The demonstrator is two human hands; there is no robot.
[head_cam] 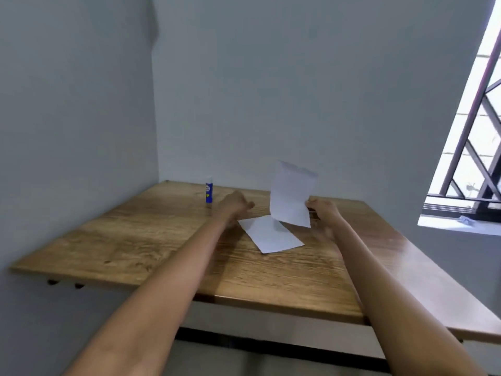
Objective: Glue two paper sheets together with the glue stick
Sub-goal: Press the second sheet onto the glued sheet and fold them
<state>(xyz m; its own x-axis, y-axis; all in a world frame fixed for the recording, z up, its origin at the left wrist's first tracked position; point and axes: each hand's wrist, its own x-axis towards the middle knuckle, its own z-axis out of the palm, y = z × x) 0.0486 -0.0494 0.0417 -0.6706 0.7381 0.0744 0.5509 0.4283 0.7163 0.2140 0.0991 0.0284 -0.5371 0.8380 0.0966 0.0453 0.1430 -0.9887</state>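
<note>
A white paper sheet (pixel 272 234) lies flat near the middle of the wooden table (pixel 141 248). A second white sheet (pixel 291 196) stands upright in the air above it, pinched at its lower right edge by my right hand (pixel 322 210). My left hand (pixel 235 203) hovers low over the table just left of the flat sheet, fingers loosely curled, holding nothing that I can see. A blue glue stick with a white cap (pixel 209 189) stands upright at the far left of the table, a short way beyond my left hand.
Grey walls close in behind and to the left of the table. A barred window (pixel 471 137) with a white sill is at the right. The table's near edge runs across the lower part of the view.
</note>
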